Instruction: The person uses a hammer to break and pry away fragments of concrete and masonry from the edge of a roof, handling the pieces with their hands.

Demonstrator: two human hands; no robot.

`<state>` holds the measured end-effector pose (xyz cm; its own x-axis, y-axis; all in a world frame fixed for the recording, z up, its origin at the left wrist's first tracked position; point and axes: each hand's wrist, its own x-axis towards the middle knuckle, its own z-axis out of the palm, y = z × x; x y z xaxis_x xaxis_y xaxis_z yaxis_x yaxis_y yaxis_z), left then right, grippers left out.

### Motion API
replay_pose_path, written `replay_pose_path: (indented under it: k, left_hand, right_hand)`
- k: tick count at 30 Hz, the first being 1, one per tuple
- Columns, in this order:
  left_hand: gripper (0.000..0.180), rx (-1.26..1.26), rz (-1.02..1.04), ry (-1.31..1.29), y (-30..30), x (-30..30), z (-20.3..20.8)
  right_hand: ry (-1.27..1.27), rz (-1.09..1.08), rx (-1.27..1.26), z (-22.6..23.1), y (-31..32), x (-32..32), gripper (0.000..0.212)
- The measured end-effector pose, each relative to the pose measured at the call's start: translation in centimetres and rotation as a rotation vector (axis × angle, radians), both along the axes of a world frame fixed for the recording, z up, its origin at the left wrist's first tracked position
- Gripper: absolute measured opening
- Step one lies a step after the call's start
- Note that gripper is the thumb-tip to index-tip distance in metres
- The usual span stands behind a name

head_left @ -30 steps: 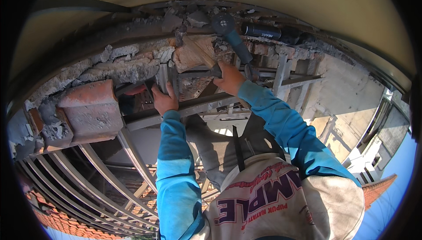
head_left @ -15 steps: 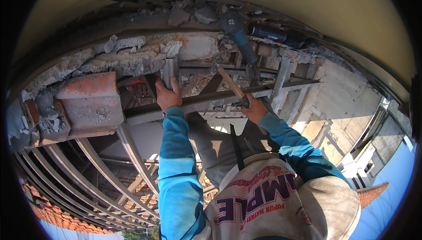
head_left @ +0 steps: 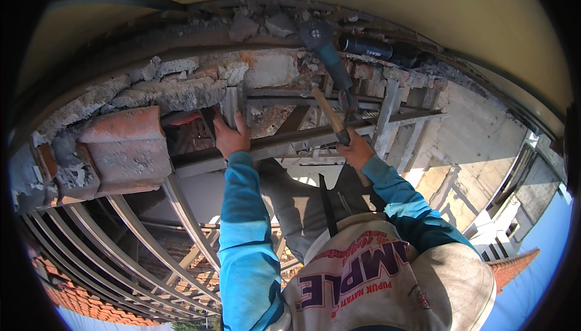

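Observation:
My left hand (head_left: 232,140) is closed round the foot of a short upright metal channel (head_left: 232,102), where it meets a long metal beam (head_left: 287,141). A dark flat strip stands just left of its fingers. My right hand (head_left: 357,151) grips a wooden-handled tool (head_left: 327,110) by its dark lower part, and the pale wood slants up and left over the beam. The tool's far end is small and hard to make out; it looks like a hammer. Beyond it, an angle grinder (head_left: 331,60) lies with its disc head on the ledge.
A black cylinder (head_left: 366,47) lies on the rubble-strewn ledge (head_left: 266,28) beside the grinder. Broken mortar (head_left: 172,89) and clay roof tiles (head_left: 124,149) are at left. Slanting metal rafters (head_left: 145,234) have open gaps between them, with tiled roofing below. A concrete wall (head_left: 472,143) stands at right.
My right hand and the wooden-handled tool have shifted slightly right, with the tool's far end nearer the grinder. My left hand keeps its place on the metal channel.

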<state>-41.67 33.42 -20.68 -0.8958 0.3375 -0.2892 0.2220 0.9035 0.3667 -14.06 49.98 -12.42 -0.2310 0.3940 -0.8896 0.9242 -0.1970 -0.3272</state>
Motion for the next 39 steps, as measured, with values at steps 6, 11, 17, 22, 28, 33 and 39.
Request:
replay_pose_path:
  k: [6, 11, 17, 22, 28, 33, 39]
  left_hand:
    - [0.063, -0.011, 0.011, -0.007, 0.3, 0.1, 0.3]
    - [0.064, -0.017, 0.011, -0.027, 0.4, 0.0, 0.7]
    - [0.066, 0.003, 0.006, -0.013, -0.3, -0.1, -0.1]
    - [0.066, 0.018, 0.025, -0.044, -0.2, -0.2, 0.4]
    - [0.068, 0.106, 0.063, -0.065, 0.0, -0.1, 1.2]
    - [0.072, 0.574, 0.423, -0.052, -0.8, -1.9, -1.5]
    - [0.066, 1.425, 1.081, -0.347, 4.4, -10.1, 1.1]
  right_hand:
    - [0.069, -0.008, 0.037, 1.4, 0.4, -2.7, 0.043]
    - [0.191, 0.083, 0.096, 1.1, 1.0, -4.4, 0.046]
    - [0.263, -0.032, -0.110, 3.0, 2.3, -8.9, 0.056]
    - [0.367, -0.094, -0.116, 4.3, 3.4, -13.8, 0.059]
    - [0.504, -0.186, -0.246, 4.9, 3.2, -18.3, 0.047]
    - [0.459, 0.100, -0.402, 3.3, 4.4, -20.0, 0.043]
    - [0.565, 0.054, -0.200, 6.7, 6.8, -20.1, 0.043]
